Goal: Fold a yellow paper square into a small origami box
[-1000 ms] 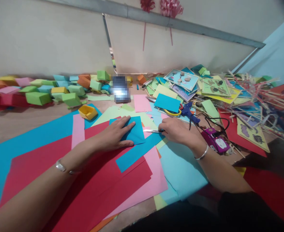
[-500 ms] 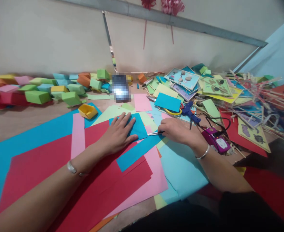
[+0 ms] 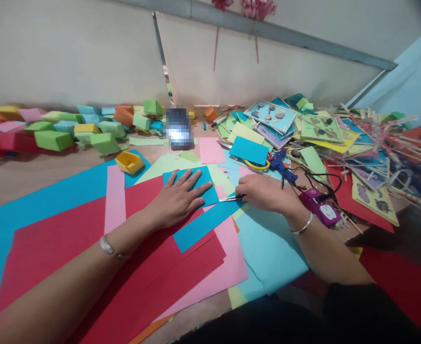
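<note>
My left hand [image 3: 179,198] lies flat with fingers spread on a blue paper piece [image 3: 210,179]. My right hand [image 3: 258,193] is closed around what look like slim scissors [image 3: 229,198], with silver blades and a dark handle. Their tip points left and touches the right edge of the blue piece, near its lower corner. A blue paper strip [image 3: 199,229] runs slantwise below both hands. Under these lie large red sheets [image 3: 153,282] and a pink sheet [image 3: 228,272]. My fingers hide most of the scissors' handle.
Folded paper boxes [image 3: 54,140] line the back left; a yellow box [image 3: 129,163] sits nearer. A phone-like blurred object [image 3: 178,126] stands behind. At right are a blue card [image 3: 249,150], yellow-handled scissors [image 3: 258,167], a blue glue gun [image 3: 279,162], a corded purple box [image 3: 319,208] and sticks.
My left hand's fingers have spread wider and shifted slightly right on the blue piece. My right hand and the scissors have barely moved.
</note>
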Tool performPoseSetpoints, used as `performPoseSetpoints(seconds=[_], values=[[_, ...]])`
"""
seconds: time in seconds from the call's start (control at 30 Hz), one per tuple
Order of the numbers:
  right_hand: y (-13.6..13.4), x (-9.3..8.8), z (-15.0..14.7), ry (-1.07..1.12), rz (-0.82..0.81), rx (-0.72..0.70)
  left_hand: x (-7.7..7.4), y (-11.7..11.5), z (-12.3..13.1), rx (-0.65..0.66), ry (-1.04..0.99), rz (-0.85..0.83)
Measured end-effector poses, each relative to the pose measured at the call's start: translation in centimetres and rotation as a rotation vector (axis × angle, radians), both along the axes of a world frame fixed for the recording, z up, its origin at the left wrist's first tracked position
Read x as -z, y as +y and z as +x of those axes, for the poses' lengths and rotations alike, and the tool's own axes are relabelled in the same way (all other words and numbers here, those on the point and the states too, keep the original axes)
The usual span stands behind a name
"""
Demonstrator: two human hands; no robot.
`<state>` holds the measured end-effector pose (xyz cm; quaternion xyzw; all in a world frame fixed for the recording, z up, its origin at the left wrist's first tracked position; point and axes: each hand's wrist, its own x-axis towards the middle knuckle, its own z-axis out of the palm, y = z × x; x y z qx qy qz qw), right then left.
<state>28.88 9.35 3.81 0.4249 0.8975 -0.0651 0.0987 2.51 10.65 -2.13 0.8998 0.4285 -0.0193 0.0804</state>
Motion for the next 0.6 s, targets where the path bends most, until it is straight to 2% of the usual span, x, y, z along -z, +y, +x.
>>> performPoseSetpoints(seconds=[0.3,0.6], values=[[0.2,0.3,-0.1,-0.053,0.037,-0.039,0.4,0.2,-0.2,0.006,-0.010,0.004],[0.5,1.0,0.6,0.125,-0.056,-0.149,0.6,0.2,-0.2,-0.001,-0.035,0.011]])
